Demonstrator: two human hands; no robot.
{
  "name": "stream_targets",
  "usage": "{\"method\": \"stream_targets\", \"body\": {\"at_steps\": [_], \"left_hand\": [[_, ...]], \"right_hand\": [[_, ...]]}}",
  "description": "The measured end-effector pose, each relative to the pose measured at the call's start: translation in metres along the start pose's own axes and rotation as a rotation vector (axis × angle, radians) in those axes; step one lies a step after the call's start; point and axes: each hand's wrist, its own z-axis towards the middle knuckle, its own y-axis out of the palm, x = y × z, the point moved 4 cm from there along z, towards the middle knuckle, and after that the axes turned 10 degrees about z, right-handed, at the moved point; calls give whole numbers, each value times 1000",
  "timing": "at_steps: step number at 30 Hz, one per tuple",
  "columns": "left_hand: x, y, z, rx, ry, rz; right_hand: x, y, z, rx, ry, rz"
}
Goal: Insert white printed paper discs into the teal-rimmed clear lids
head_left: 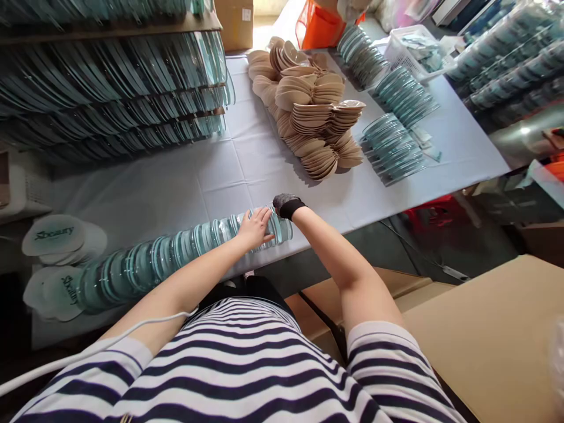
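Observation:
A long row of round clear teal-tinted discs (176, 252) lies on edge along the near side of the white-covered table (185, 182). My left hand (256, 228) rests bare on the right end of this row, fingers stretched over the discs. My right hand (287, 205), in a black glove, curls at the very end of the row, pressing against the last discs. Its fingers are mostly hidden by the glove's back.
Stacks of tan wooden heart-shaped pieces (311, 111) fill the table's middle far side. More disc rows (392, 147) lie to their right. Racks of discs (114, 88) stand at the left. White printed round labels (55, 235) sit at left. Cardboard boxes (480, 335) stand at right.

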Motion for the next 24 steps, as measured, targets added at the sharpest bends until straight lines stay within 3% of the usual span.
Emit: {"method": "stream_targets", "body": {"at_steps": [4,7,11,14,17,21,24], "left_hand": [[1,-3,-1,-4,-6,-6],[1,-3,-1,-13,0,-3],[-1,-3,-1,-24,-10,-4],[-1,-3,-2,-26,-7,-11],[-2,-3,-3,-27,-5,-17],[-3,-3,-3,-35,-9,-17],[-4,-3,-2,-33,-5,-17]], "right_hand": [[20,17,-58,-75,-15,-118],[47,52,-101,-70,85,-108],[83,120,-137,-90,276,127],[101,151,-147,-1,390,419],[108,159,-148,131,513,813],[93,155,-133,185,581,1407],[83,149,-124,241,614,1485]]}}
